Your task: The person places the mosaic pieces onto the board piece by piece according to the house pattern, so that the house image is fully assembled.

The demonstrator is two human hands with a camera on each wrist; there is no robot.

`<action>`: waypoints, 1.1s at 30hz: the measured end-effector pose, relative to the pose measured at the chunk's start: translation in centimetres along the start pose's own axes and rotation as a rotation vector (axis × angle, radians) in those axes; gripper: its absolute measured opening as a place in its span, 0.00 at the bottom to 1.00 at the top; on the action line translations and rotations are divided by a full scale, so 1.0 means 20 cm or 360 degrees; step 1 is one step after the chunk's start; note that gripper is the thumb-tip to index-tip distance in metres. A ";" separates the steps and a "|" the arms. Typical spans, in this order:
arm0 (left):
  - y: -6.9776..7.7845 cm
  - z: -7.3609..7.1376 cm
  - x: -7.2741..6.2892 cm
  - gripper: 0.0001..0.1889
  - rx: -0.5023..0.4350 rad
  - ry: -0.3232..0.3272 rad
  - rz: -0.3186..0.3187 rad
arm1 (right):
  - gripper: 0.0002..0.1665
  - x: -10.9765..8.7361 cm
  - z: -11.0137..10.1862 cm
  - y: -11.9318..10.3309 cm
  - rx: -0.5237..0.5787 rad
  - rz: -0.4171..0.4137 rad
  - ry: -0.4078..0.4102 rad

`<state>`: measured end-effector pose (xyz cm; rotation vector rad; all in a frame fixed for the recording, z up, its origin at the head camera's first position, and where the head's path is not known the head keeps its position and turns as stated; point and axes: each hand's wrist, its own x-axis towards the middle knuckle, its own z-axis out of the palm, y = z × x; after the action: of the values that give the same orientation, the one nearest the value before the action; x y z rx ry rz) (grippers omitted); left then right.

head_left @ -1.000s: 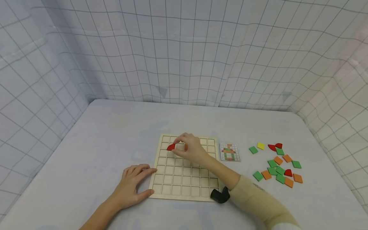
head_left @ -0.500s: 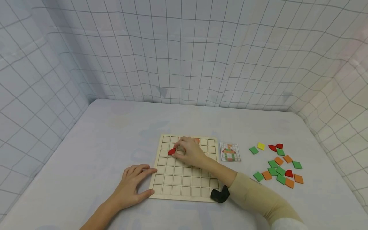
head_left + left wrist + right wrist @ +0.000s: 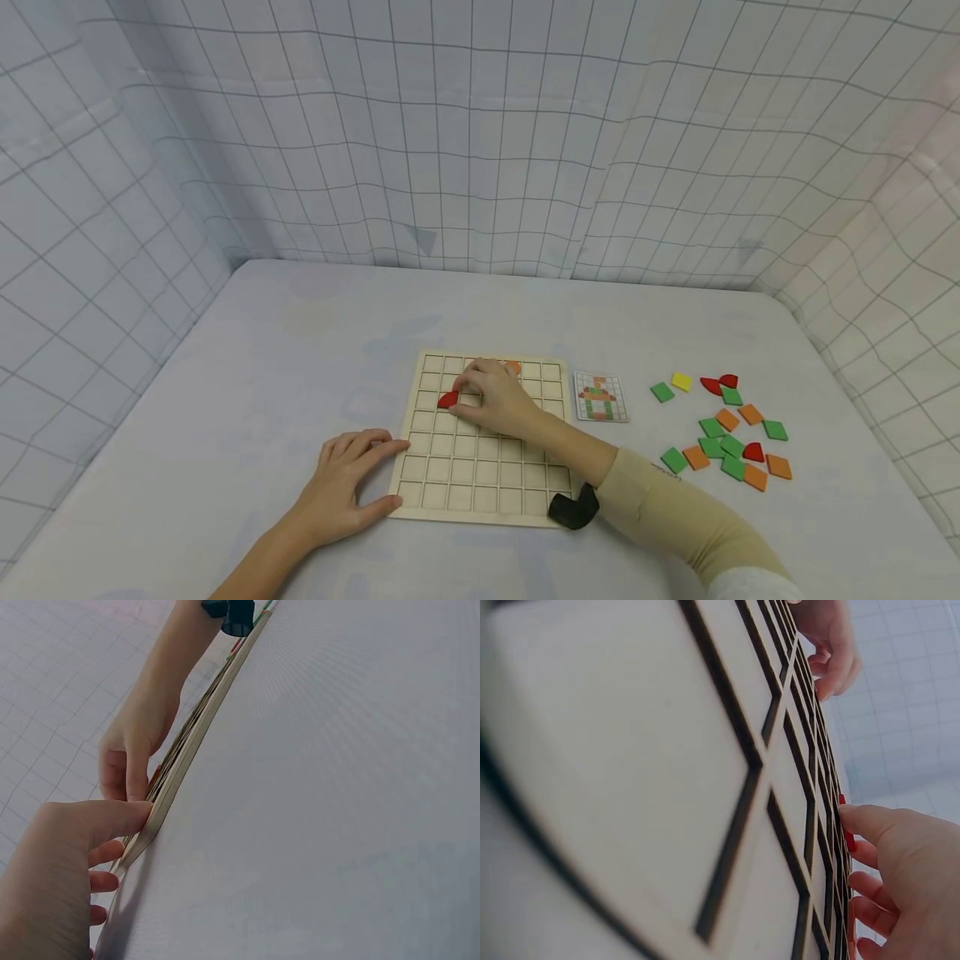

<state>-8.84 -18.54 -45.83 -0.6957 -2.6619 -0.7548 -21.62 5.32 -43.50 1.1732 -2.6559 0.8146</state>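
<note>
A pale wooden grid board [image 3: 480, 521] lies in the middle of the table. My right hand [image 3: 495, 398] reaches over its upper left part and pinches a red rounded tile [image 3: 447, 400] between thumb and fingers, down at the squares. The right wrist view shows the red tile [image 3: 850, 838] edge-on at the thumb tip. My left hand [image 3: 345, 483] rests on the table at the board's left side, thumb and forefinger touching the rim. Past the right hand, an orange rounded tile [image 3: 513, 367] sits in the top row; the hand hides the squares beneath it.
A small pattern card [image 3: 600, 397] lies right of the board. Farther right are loose green tiles [image 3: 733, 467], orange tiles [image 3: 755, 477], red tiles [image 3: 753, 452] and a yellow tile [image 3: 681, 382]. A black device [image 3: 574, 507] sits by the right sleeve. Grid-patterned cloth walls surround the table.
My right hand has come slightly nearer with the red tile, from a higher spot down onto the squares. It has barely shifted in the last half second. The left hand stays put.
</note>
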 end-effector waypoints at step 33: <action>-0.01 0.00 0.00 0.29 -0.0005 0.0002 0.0000 | 0.15 0.03 -0.12 -0.04 0.0282 0.0065 0.0025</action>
<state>-8.89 -18.63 -45.99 -0.6957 -2.6601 -0.7594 -21.66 5.73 -40.86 1.1473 -2.6484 1.0808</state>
